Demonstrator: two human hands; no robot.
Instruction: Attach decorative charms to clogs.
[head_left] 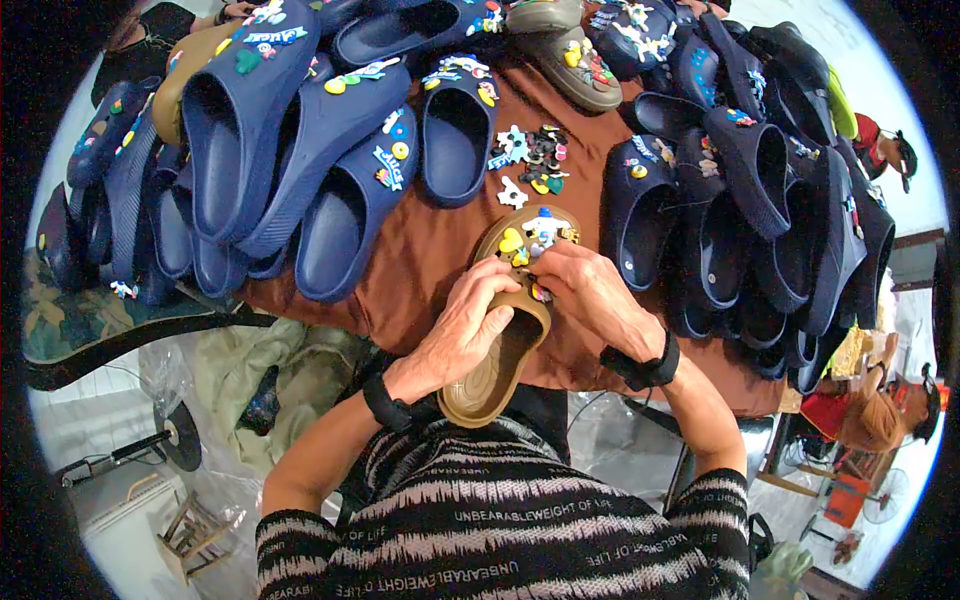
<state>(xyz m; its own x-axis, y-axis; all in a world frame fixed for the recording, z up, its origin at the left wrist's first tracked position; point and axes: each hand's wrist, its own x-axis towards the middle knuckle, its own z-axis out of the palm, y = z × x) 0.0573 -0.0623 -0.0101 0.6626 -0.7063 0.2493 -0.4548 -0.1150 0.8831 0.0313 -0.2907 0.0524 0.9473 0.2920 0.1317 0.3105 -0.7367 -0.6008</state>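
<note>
A tan clog [492, 375] lies in front of me, its heel toward my body and its toe on the brown cloth. My left hand [465, 325] is closed around its left side, fingers over the upper. On the upper's right side, my right hand [597, 298] is pinched on a small shoe charm [541, 292], mostly covered by the fingertips. A yellow charm [512, 242] and a white-and-blue charm [546, 228] sit on the toe. Just beyond it, several loose charms [540, 150] lie in a small heap, with a white one [513, 192] nearer the clog.
Many navy clogs [340, 225] with charms are piled on the left, and dark clogs [715, 250] on the right. Another tan clog [575, 70] stands at the far side of the brown cloth [400, 315]. A person [880, 410] is at the right edge.
</note>
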